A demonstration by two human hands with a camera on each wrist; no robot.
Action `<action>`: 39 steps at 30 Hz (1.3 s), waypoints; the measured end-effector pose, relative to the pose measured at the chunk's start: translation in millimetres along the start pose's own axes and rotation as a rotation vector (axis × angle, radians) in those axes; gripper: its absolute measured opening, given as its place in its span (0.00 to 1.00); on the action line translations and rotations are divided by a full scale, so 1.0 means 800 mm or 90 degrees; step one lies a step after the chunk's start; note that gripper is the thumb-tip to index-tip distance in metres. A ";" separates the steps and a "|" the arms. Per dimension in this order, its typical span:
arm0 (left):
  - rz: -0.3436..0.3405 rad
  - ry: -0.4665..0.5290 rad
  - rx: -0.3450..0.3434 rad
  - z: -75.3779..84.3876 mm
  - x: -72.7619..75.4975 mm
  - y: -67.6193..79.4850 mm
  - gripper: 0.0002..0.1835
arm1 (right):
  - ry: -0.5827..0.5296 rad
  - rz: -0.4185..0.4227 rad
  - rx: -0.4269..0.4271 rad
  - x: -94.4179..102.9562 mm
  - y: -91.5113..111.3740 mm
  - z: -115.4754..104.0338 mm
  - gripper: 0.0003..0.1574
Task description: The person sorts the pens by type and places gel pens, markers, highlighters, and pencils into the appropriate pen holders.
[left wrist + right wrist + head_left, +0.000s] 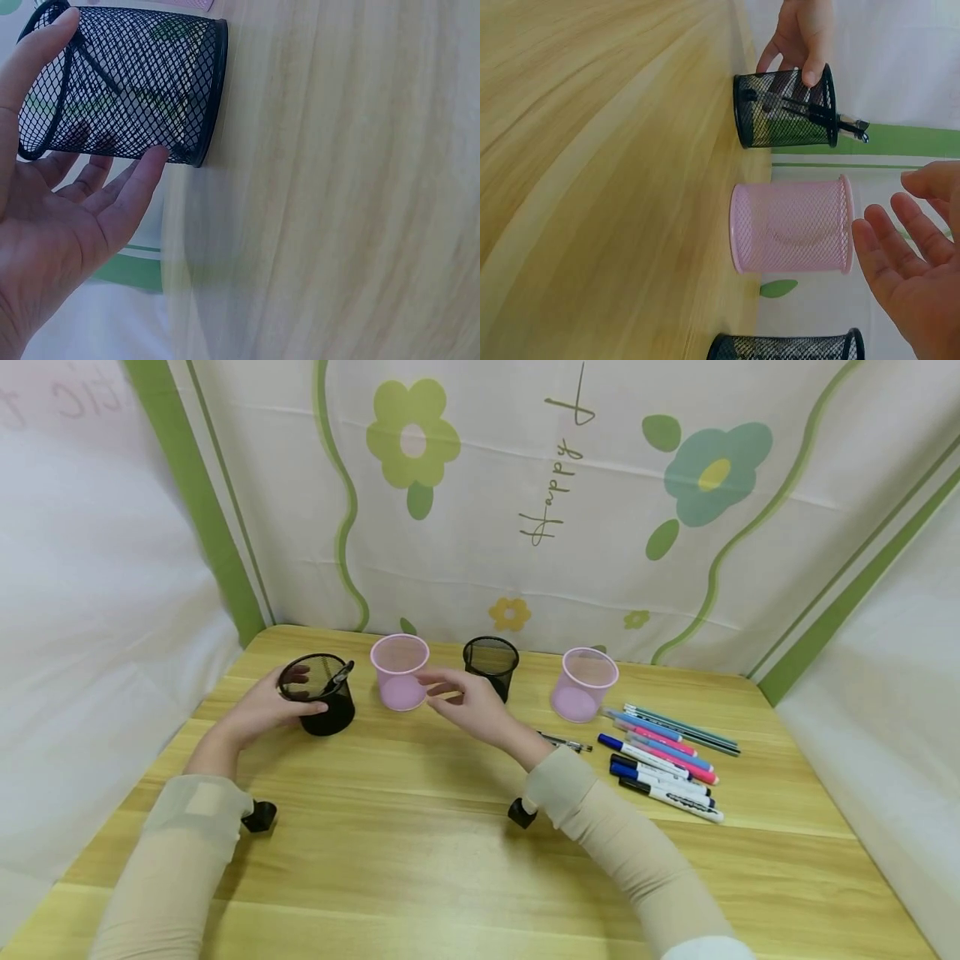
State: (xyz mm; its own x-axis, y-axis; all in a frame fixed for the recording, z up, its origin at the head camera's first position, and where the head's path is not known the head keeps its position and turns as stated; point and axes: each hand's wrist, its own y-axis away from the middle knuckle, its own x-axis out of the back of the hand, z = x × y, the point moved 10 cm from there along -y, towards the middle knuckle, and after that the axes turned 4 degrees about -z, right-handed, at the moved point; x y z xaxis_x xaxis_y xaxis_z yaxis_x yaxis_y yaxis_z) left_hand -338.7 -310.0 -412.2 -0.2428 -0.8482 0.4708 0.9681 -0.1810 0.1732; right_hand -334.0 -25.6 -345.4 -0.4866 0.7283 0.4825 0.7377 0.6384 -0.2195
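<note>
My left hand [258,710] holds a black mesh pen cup [330,720] at the left of the table, thumb on the near side and fingers round the far side. A dark pen [849,129] leans inside that cup, its end sticking out past the rim. My right hand [474,703] hovers by a pink mesh pen cup [401,687], holding nothing, its fingers loosely bent. In the right wrist view its fingertips are near the rim of the pink cup [791,226]; whether they touch it I cannot tell.
Another black mesh cup [491,658] stands partly behind my right hand, and a second pink cup [581,693] stands to its right. Several pens [566,742] lie beside my right wrist. Markers [667,797], pink and blue pens [667,743] and pencils [682,729] lie at the right.
</note>
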 end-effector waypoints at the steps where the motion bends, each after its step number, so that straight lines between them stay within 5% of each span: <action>1: 0.001 -0.001 0.000 0.000 0.000 0.000 0.52 | 0.004 -0.002 0.001 0.002 0.003 0.002 0.22; 39: -0.004 0.004 -0.004 -0.002 -0.001 -0.002 0.52 | 0.121 -0.079 -0.036 0.062 0.078 0.059 0.24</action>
State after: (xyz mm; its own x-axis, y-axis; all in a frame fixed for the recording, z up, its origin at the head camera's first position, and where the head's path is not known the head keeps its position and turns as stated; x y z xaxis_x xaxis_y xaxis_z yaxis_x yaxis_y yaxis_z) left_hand -339.8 -309.7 -414.0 -0.2483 -0.8499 0.4647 0.9670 -0.1889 0.1711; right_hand -334.9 62.3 -375.2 -0.4820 0.5812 0.6557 0.7050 0.7016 -0.1036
